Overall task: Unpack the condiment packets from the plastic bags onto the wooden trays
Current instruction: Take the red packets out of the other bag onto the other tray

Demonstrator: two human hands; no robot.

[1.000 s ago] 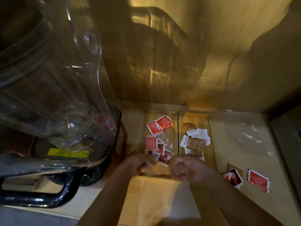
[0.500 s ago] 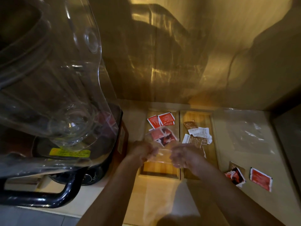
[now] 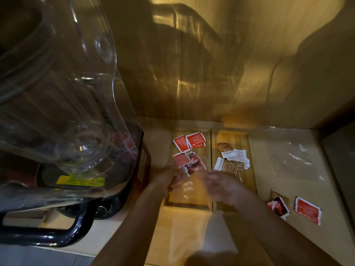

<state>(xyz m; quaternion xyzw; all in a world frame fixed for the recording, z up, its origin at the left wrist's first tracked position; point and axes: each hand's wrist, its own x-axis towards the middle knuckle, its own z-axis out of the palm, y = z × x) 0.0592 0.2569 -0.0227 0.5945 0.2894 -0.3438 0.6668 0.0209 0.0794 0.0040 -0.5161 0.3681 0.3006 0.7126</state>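
- Left hand (image 3: 164, 179): fingers curled, gripping the left edge of a clear plastic bag (image 3: 187, 186). The hand is above the near-left part of the left wooden tray (image 3: 189, 201).
- Right hand (image 3: 223, 184): motion-blurred, with fingers curled in against the right edge of the same bag and holding it. It is over the seam between the two trays.
- The bag is held up between both hands, just above the left tray. Several bagged red packets (image 3: 189, 163) show through the plastic at its far end. I cannot tell whether they touch the tray.
- At the far end of the left tray, two red packets (image 3: 189, 143) lie flat side by side and overlap slightly.
- The right wooden tray (image 3: 235, 136) sits flush against the left one and carries a loose pile of brown and white packets (image 3: 231, 159).
- On the surface (image 3: 192, 237) to the right of the trays, an empty plastic bag (image 3: 294, 156) lies flat near the wall.
- Nearer the person, a dark red packet (image 3: 278, 206) and a plain red packet (image 3: 307, 210) lie apart from each other.
- On the left, a clear blender jar (image 3: 57, 93) stands on a dark base with a yellow label (image 3: 80, 181).
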